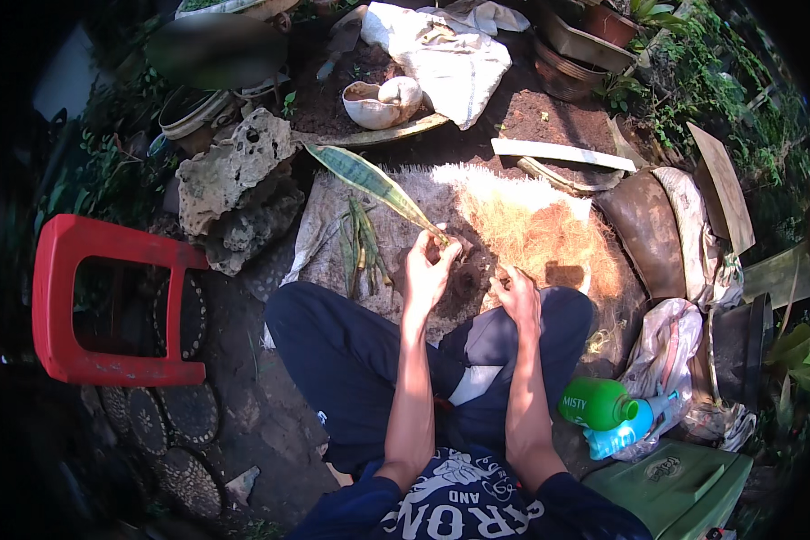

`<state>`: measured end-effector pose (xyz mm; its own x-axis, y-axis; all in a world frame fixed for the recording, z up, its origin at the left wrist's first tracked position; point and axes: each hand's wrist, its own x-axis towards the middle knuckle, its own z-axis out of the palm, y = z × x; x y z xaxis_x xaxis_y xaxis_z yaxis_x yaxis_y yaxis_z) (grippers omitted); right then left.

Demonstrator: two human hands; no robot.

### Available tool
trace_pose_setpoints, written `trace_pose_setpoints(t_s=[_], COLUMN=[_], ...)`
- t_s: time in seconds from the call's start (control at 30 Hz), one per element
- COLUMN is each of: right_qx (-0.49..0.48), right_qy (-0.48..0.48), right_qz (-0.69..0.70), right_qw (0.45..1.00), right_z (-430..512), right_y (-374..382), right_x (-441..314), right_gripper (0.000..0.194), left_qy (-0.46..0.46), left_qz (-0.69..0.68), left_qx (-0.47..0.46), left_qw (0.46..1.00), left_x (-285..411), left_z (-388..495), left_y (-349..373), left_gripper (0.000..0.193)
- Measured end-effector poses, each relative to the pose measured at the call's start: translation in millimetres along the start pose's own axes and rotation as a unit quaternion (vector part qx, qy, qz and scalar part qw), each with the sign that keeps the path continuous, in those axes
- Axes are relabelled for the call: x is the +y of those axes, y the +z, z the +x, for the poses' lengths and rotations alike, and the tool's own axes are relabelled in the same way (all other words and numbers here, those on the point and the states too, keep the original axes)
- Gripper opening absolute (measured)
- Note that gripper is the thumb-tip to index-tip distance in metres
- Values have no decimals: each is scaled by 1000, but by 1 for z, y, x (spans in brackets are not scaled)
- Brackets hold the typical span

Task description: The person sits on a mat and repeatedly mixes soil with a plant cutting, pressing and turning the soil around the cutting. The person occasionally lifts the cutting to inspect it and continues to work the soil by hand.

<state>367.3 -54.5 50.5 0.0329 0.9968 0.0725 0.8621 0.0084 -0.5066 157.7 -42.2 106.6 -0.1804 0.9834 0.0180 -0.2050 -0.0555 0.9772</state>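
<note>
A long variegated snake plant leaf (378, 183) with yellow edges slants up and left from my left hand (430, 266), which pinches it by its narrow base. My right hand (518, 297) hovers beside my right knee with its fingers curled; whether something small is between them cannot be made out. Below and between the hands lies a patch of dark soil (469, 287) on a frayed woven sack (317, 226). Several more snake plant leaves (361, 246) lie in a bunch on the sack, left of my left hand. Orange-brown coconut fibre (540, 226) spreads over its right side.
A red plastic stool (54, 304) and a porous rock (233, 169) stand left. Ahead are a broken round pot (378, 104) and a white sack (439, 61). A green bottle (594, 403), a blue spray bottle (624, 432) and a green box (668, 479) sit right.
</note>
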Motion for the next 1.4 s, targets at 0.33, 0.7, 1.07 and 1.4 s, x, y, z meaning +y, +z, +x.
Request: trace_pose_setpoints(t_s=[0.33, 0.7, 1.07, 1.4], right_qx=[-79, -44, -186, -174], right_qy=[49, -67, -206, -216], right_qz=[-18, 70, -164, -141], right_qw=[995, 994, 947, 951], right_z=[5, 48, 98, 89], right_y=[6, 30, 85, 90], right_x=[7, -29, -69, -51], right_gripper=[40, 28, 66, 68], left_qy=[-44, -46, -25, -22], left_qz=[-101, 34, 167, 240], left_qx=[33, -44, -20, -8], left_qw=[993, 997, 985, 970], left_x=[28, -2, -69, -58], left_z=[-39, -29, 14, 11], left_y=[-37, -107, -109, -105], left_gripper=[43, 41, 40, 44])
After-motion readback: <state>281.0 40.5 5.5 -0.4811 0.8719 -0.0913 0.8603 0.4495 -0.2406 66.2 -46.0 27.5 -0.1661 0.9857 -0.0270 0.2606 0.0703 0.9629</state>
